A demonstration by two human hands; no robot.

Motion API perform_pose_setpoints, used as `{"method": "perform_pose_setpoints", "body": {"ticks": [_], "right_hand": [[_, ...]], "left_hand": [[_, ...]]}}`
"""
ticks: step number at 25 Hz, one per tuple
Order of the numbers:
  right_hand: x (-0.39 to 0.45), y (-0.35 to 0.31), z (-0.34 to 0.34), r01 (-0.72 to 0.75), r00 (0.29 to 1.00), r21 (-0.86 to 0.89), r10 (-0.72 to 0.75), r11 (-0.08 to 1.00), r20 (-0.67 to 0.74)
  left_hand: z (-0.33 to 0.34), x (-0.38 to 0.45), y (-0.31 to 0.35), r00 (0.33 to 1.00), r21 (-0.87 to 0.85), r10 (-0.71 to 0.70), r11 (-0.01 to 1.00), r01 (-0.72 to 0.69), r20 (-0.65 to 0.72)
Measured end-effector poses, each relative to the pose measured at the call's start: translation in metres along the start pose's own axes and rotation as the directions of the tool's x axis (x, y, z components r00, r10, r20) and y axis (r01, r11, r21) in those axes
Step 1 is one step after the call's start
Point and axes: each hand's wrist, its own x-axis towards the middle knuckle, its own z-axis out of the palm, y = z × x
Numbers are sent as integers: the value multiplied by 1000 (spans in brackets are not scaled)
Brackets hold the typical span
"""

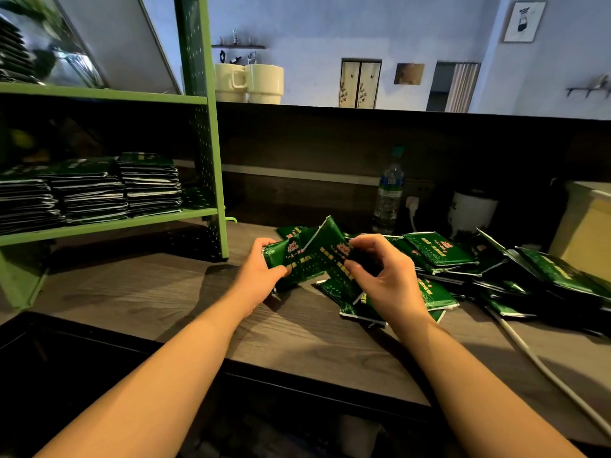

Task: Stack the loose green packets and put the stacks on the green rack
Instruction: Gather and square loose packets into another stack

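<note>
Here, three rack stacks [89,190], two hands [261,276].

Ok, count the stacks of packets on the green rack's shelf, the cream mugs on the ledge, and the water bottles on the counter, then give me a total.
Stacks of packets on the green rack: 3
Cream mugs: 2
Water bottles: 1
Total: 6

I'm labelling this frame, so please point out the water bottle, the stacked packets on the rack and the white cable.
water bottle [389,193], head view, on its label.
stacked packets [150,188], head view, rightmost stack's side.
white cable [542,371], head view, mid-run.
</note>
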Motion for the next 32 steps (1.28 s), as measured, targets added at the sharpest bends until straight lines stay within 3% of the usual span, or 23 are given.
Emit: {"method": "perform_pose_setpoints", "body": {"ticks": [2, 5, 6, 9, 12, 15, 18, 20, 22, 25, 28, 32], "right_hand": [[-1, -1, 1, -4, 998, -11, 5, 1000, 58], [0, 4, 0, -180, 959, -46, 186, 983, 216], [1, 8, -1, -235, 948, -41, 238, 971, 212], [4, 9, -3, -297, 952, 167, 305, 940, -26], [9, 8, -9, -266, 886, 348, 370, 899, -278], [10, 8, -6, -301, 893, 428, 409, 852, -187], [4, 10, 8, -317, 948, 172, 314, 933, 41], [3, 12, 15, -286, 955, -1, 285, 958, 81], [3, 12, 17, -260, 959, -117, 271, 959, 89], [4, 13, 22, -202, 959, -224, 239, 953, 154], [4, 13, 25, -175, 939, -337, 260, 925, 224], [4, 8, 35, -214, 909, -322, 308, 922, 279]], "left_hand": [[-1, 0, 0, 999, -9, 13, 1000, -13, -40], [-4, 2, -3, 994, -27, -10, 1000, 7, -109], [-4, 2, -3, 992, -41, -16, 999, 11, -125], [-4, 3, -1, 989, -56, -32, 998, 24, -147], [-5, 2, 1, 991, -50, -57, 997, 51, -124], [-4, 1, 3, 995, -29, -68, 997, 66, -75], [-5, -3, 7, 997, -81, -74, 994, 74, -5], [-6, -9, 10, 997, -181, -56, 981, 66, 60], [-7, -10, 8, 992, -125, -25, 991, 40, 120], [-2, -9, 5, 991, -15, 30, 999, -29, 128], [-3, -6, 4, 997, -50, 40, 998, -37, 64], [-3, -8, 5, 996, -56, 27, 998, -22, 89]]}}
